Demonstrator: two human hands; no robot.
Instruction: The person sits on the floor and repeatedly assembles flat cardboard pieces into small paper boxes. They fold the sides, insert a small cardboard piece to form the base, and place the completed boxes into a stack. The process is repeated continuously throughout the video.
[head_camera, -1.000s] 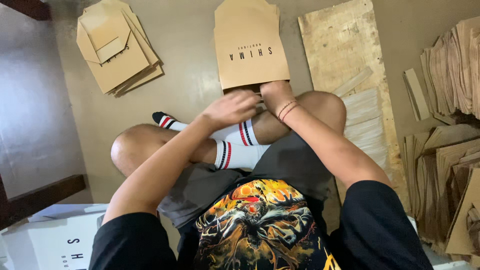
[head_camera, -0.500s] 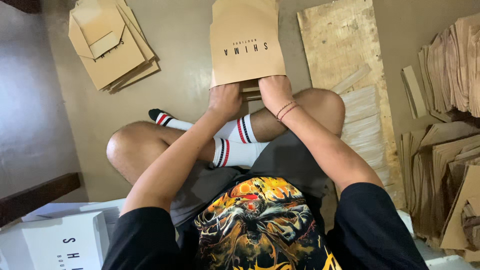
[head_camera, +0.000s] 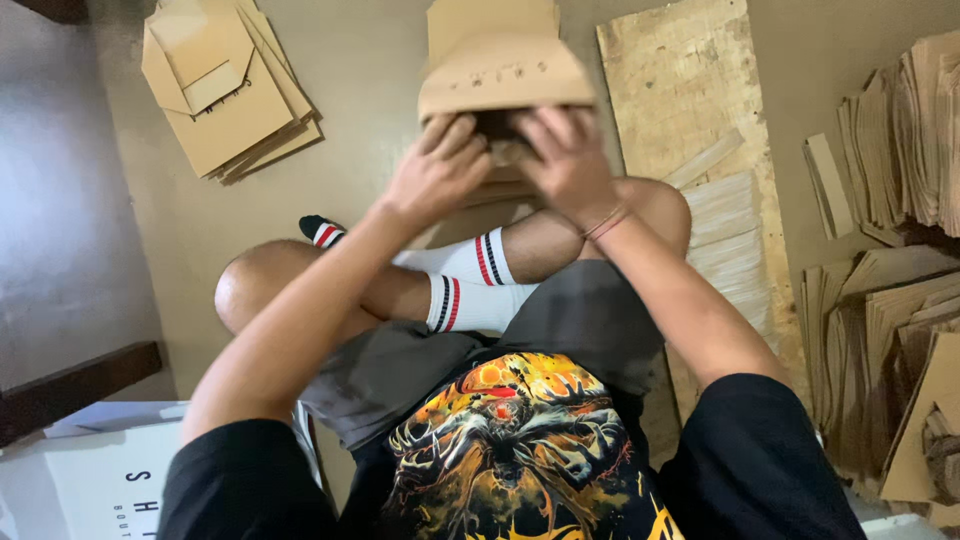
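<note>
I sit cross-legged on the floor and hold a brown paper bag (head_camera: 500, 75) up in front of me, above my knees. My left hand (head_camera: 435, 170) grips the bag's open bottom edge on the left. My right hand (head_camera: 565, 155) grips the same edge on the right, a cord bracelet at its wrist. The fingers of both hands reach into the dark opening. The bag is tilted, its printed side facing up and away. More flat brown paper (head_camera: 500, 190) lies under my hands on my legs.
A pile of folded brown bags (head_camera: 225, 95) lies on the floor at the upper left. A plywood board (head_camera: 690, 90) with paper strips (head_camera: 730, 240) lies to the right. Stacks of brown paper (head_camera: 900, 280) fill the right edge. White bags (head_camera: 100, 470) sit at the lower left.
The bag lay flat on the floor before. Both hands have lifted its near edge, and the bag now tilts up with its opening spread toward me.
</note>
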